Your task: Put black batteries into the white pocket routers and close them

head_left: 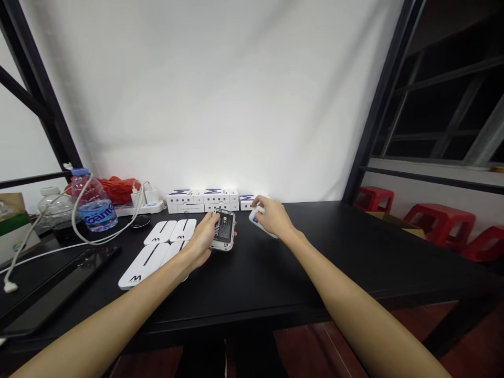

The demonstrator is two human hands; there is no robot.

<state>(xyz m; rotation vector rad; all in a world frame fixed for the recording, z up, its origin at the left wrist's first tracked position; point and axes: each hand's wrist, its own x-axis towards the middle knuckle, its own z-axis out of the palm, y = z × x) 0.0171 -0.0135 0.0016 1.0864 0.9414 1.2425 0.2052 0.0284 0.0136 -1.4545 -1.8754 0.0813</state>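
My left hand [202, 239] grips the edge of a white-framed device [223, 231] whose black battery, printed with "3000", faces up. My right hand [272, 216] is curled over a small white object [260, 223] with a blue mark, holding it just above the black table [299, 273]. The object's shape is partly hidden by my fingers. Near my left hand lie several flat white panels [144, 265] with black slots and "M" logos. Behind both hands stands a row of white boxes [205, 200] with blue "M" markings.
At the left of the table stand a water bottle [94, 207], a glass jar [53, 207], a red bag [116, 189] and a power strip [139, 208] with white cables. A dark tablet [59, 289] lies at the front left. Red stools [441, 226] stand beyond the right side.
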